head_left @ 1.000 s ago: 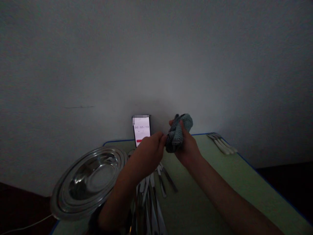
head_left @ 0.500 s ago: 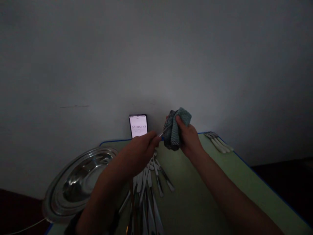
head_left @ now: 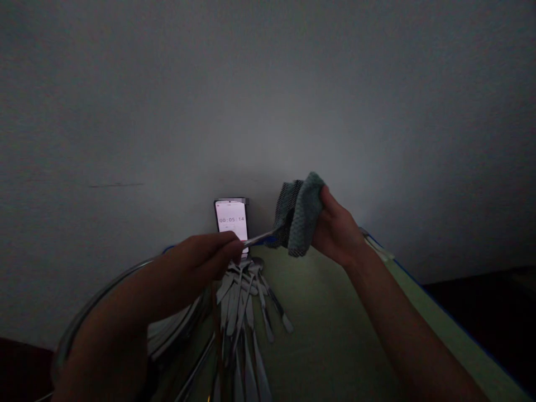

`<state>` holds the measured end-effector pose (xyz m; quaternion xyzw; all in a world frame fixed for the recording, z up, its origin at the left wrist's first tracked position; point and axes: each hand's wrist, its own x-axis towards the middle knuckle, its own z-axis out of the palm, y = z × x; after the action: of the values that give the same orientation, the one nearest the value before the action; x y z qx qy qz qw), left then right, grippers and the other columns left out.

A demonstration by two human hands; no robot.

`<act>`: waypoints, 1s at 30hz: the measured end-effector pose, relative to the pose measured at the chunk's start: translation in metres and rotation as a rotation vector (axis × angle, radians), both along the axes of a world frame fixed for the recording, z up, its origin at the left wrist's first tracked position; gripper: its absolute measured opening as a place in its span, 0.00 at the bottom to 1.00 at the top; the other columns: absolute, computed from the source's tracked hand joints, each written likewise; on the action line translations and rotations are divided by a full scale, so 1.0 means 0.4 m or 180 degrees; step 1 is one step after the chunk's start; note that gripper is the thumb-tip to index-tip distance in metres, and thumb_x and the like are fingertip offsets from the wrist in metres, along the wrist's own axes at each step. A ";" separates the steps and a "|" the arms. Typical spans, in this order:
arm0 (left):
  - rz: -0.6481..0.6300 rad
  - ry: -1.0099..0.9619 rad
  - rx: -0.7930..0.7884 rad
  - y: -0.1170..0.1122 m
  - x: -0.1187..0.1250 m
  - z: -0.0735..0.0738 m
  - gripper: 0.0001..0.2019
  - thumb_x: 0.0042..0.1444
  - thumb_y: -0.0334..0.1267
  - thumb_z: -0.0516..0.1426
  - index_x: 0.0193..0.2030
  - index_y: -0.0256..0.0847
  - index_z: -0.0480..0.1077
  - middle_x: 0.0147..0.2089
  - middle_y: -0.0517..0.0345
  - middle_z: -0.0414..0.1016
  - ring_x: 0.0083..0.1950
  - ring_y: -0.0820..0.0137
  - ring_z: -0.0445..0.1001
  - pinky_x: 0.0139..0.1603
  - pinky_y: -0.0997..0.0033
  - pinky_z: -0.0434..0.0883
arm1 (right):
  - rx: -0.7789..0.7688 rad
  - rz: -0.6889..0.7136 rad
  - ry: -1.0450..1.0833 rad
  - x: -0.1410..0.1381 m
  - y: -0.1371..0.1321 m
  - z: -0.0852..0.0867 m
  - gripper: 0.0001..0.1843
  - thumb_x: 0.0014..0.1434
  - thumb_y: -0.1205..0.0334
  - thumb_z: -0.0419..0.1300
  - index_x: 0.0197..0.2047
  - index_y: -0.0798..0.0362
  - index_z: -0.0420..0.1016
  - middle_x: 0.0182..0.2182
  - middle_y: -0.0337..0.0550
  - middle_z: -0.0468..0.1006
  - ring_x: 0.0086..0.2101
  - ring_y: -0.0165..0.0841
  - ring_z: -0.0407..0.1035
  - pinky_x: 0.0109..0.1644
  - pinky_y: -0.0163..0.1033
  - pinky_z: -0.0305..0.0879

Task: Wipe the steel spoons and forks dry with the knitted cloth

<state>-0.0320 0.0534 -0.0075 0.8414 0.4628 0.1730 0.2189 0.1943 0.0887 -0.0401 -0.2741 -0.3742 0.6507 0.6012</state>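
Observation:
My left hand (head_left: pixel 220 254) is closed on the end of a metal utensil (head_left: pixel 260 238), seemingly a piece of cutlery. Its far end goes into the folds of a grey-green cloth (head_left: pixel 309 215), so I cannot tell its kind. The cloth hangs partly opened from my right hand (head_left: pixel 337 229), thumb on the near side and fingers behind. Below my left hand lies a pile of metal cutlery (head_left: pixel 243 312), spoons among it, with handles fanned toward me.
A phone (head_left: pixel 233 219) showing a running timer leans on the wall behind the pile. My left arm mostly covers a steel basin (head_left: pixel 171 329). Pale-handled cutlery (head_left: pixel 381 248) lies by the right edge of the green table (head_left: pixel 318 335).
My left hand has moved left, drawing the utensil partly out of the cloth, so more of its shaft shows. The cloth has spread open, and my right hand has shifted slightly right.

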 end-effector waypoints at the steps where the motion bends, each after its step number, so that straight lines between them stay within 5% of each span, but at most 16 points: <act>1: -0.0061 0.0050 -0.0077 0.001 0.001 0.000 0.18 0.61 0.49 0.45 0.33 0.39 0.69 0.23 0.63 0.65 0.24 0.75 0.62 0.23 0.78 0.60 | -0.0099 0.0016 -0.0014 -0.006 0.000 -0.001 0.22 0.63 0.47 0.43 0.40 0.49 0.74 0.36 0.39 0.79 0.39 0.33 0.72 0.47 0.42 0.66; 8: 0.0005 0.0216 -0.0123 0.005 0.018 0.004 0.20 0.61 0.50 0.43 0.34 0.38 0.68 0.24 0.62 0.65 0.25 0.74 0.62 0.25 0.75 0.59 | -0.0486 -0.0196 -0.0225 -0.006 0.036 -0.050 0.17 0.56 0.49 0.55 0.38 0.54 0.75 0.29 0.43 0.80 0.33 0.36 0.73 0.42 0.42 0.69; 20: 0.0194 0.0152 -0.0033 0.004 0.018 0.006 0.20 0.59 0.49 0.42 0.32 0.37 0.68 0.25 0.59 0.68 0.27 0.71 0.64 0.27 0.73 0.61 | -0.0255 -0.0158 -0.0277 -0.035 0.045 -0.063 0.20 0.53 0.44 0.53 0.31 0.52 0.75 0.26 0.44 0.79 0.35 0.39 0.73 0.41 0.45 0.69; 26: 0.0140 0.0118 0.0022 -0.002 0.040 0.006 0.19 0.60 0.47 0.42 0.32 0.38 0.67 0.26 0.59 0.69 0.27 0.71 0.65 0.28 0.72 0.61 | 0.0258 -0.0750 -0.0859 -0.034 0.022 -0.062 0.20 0.51 0.44 0.58 0.39 0.51 0.73 0.32 0.41 0.79 0.33 0.35 0.72 0.39 0.40 0.68; 30: 0.0102 0.0109 0.0103 -0.005 0.053 0.007 0.18 0.60 0.46 0.43 0.30 0.38 0.65 0.25 0.61 0.67 0.26 0.72 0.64 0.28 0.73 0.60 | 0.0543 -0.0700 -0.1281 -0.013 0.012 -0.056 0.16 0.46 0.52 0.65 0.37 0.50 0.73 0.32 0.37 0.77 0.30 0.29 0.70 0.36 0.35 0.66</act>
<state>-0.0110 0.0513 -0.0046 0.8402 0.4770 0.1695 0.1945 0.1891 0.0933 -0.0624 -0.3855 -0.5079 0.4798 0.6027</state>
